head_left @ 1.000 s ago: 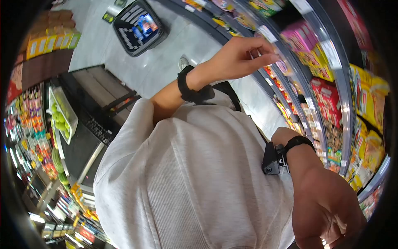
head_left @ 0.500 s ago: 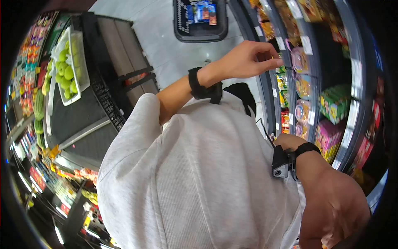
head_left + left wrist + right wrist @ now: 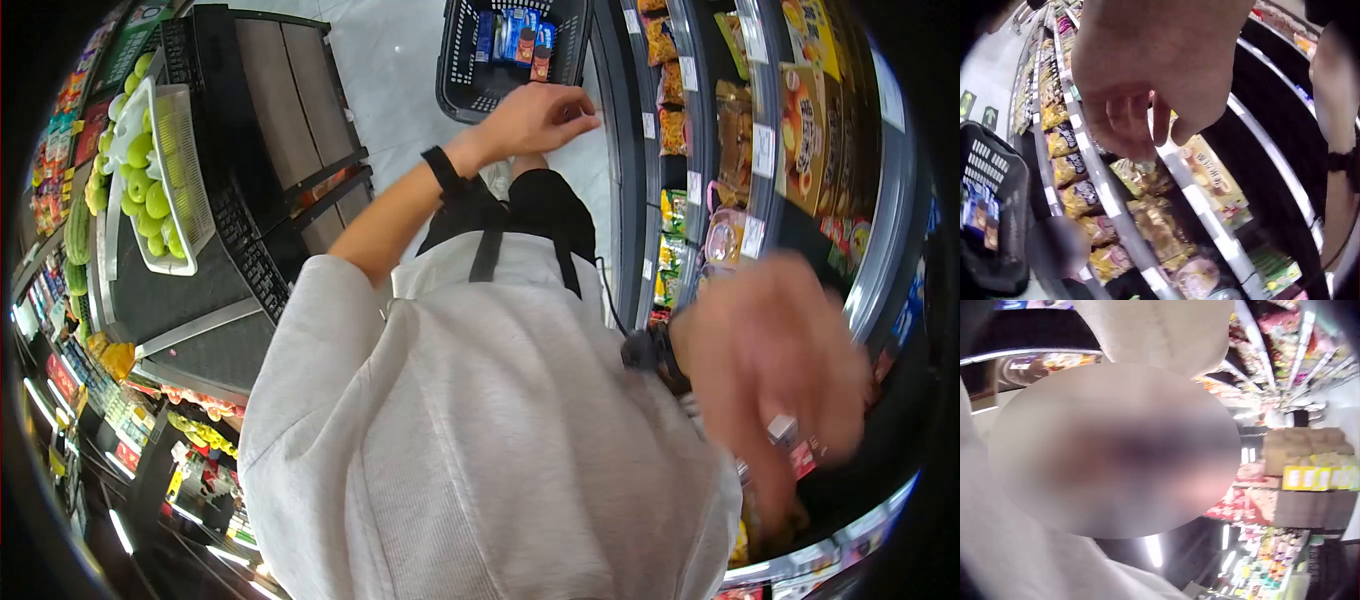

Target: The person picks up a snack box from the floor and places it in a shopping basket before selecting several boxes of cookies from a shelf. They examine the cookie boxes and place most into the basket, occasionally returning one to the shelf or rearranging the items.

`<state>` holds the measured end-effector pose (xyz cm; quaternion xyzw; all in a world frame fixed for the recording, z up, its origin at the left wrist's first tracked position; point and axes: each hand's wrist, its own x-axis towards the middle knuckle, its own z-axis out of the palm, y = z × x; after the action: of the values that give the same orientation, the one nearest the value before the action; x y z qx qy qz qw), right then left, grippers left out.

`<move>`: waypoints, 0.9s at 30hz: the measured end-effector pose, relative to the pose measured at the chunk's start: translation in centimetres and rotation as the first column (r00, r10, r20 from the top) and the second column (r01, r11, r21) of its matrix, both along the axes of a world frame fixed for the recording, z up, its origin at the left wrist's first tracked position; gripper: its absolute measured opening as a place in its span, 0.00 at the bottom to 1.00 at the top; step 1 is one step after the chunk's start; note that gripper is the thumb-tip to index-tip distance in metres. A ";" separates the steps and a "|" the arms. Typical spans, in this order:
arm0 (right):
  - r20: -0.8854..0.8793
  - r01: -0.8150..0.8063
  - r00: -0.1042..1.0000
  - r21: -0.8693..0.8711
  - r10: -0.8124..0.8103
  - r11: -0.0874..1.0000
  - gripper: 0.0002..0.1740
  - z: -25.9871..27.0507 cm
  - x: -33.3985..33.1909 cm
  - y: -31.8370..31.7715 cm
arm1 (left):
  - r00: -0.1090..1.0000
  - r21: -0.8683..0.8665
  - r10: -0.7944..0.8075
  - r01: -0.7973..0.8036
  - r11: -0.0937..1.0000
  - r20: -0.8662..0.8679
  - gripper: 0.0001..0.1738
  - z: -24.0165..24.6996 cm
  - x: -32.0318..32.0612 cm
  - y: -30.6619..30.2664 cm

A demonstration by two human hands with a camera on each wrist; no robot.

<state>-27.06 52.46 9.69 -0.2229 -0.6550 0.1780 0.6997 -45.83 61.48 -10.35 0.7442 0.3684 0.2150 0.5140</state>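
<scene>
In the head view, my left hand (image 3: 540, 115) hangs in front of the body with loosely curled fingers and nothing in them. It overlaps the near rim of a black shopping basket (image 3: 462, 98) on the floor. Blue packets (image 3: 520, 22) and small brown-and-red packs (image 3: 540, 62) lie inside. The left wrist view has the same hand (image 3: 1154, 81) in front of shelves of bagged snacks (image 3: 1075, 169) and a cream-coloured box (image 3: 1213, 172). Blurred and close to the camera, my right hand (image 3: 785, 355) is raised beside the shelves; no held thing shows in it.
Tall grey shelves (image 3: 770, 160) with packaged food run along the right. On the left stands a dark display stand (image 3: 190, 330) with a white tray (image 3: 190, 265) of green apples (image 3: 155, 200). Pale floor tiles (image 3: 385, 60) lie between them.
The view has turned, so the basket sits further right than a second ago and different shelf goods show. My left hand has shifted left and slightly up in view; the right has moved up.
</scene>
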 end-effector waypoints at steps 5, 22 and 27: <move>0.272 0.280 0.946 -0.398 -0.179 0.874 0.08 -12.6 -0.6 13.7 | 0.993 0.035 -0.031 0.035 0.999 -0.112 0.21 -6.8 -0.4 11.1; 0.366 0.385 0.916 -0.916 0.161 -0.108 0.16 -57.6 -2.3 23.0 | 0.756 -0.322 -0.127 -0.116 0.940 -0.642 0.26 -39.1 -3.2 21.6; 0.395 0.416 0.905 -0.899 0.158 -0.138 0.17 -69.8 -4.0 21.4 | 0.474 -0.434 -0.494 0.238 0.869 -0.729 0.22 -49.9 -9.8 19.5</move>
<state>-31.05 73.82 -60.07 -0.7644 -0.3895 0.4864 0.1654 -55.63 80.99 -60.24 0.7397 0.4200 -0.3254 0.4130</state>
